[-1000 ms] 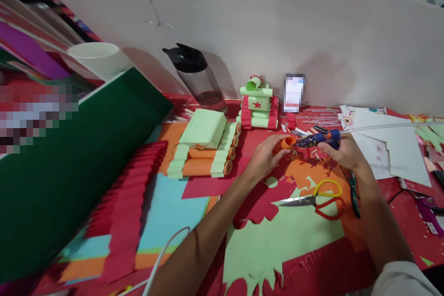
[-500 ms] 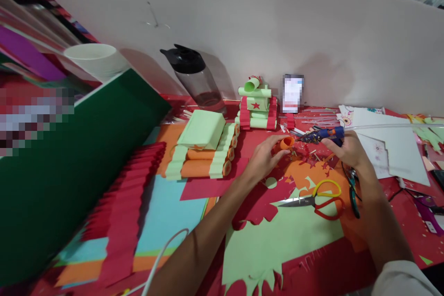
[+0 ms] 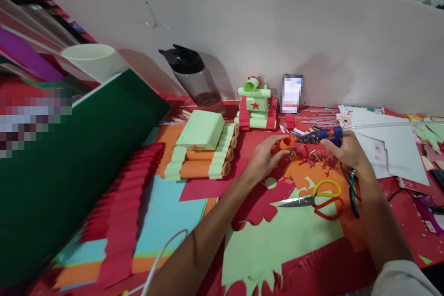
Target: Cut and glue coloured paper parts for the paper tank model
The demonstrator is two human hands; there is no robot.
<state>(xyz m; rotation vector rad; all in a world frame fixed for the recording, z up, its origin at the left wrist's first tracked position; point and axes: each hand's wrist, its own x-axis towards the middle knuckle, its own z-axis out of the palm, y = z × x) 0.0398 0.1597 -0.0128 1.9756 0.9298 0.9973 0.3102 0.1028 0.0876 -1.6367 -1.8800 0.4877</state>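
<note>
Between the fingers of my left hand [image 3: 265, 159] is a small rolled orange paper tube [image 3: 287, 142], its open end facing up. My right hand [image 3: 345, 150] grips a blue glue gun [image 3: 321, 136], with a clear glue stick [image 3: 381, 125] running out of its back to the right. The glue gun's nozzle points left and sits close to the tube's rim; whether they touch I cannot tell. Scissors [image 3: 312, 201] with one yellow and one red handle lie on cut green paper [image 3: 284, 240] below my hands. Pliers [image 3: 353, 194] rest beside my right forearm.
Behind my hands stand a green paper tank model [image 3: 255, 104] and a phone [image 3: 292, 94]. A larger orange and green paper model [image 3: 203, 148] and a water bottle [image 3: 194, 76] are to the left. A dark green board [image 3: 86, 171] leans at far left. White card [image 3: 398, 148] lies right.
Almost everything is as before. The view has shifted very slightly, and the glue gun stays near the orange tube's rim.
</note>
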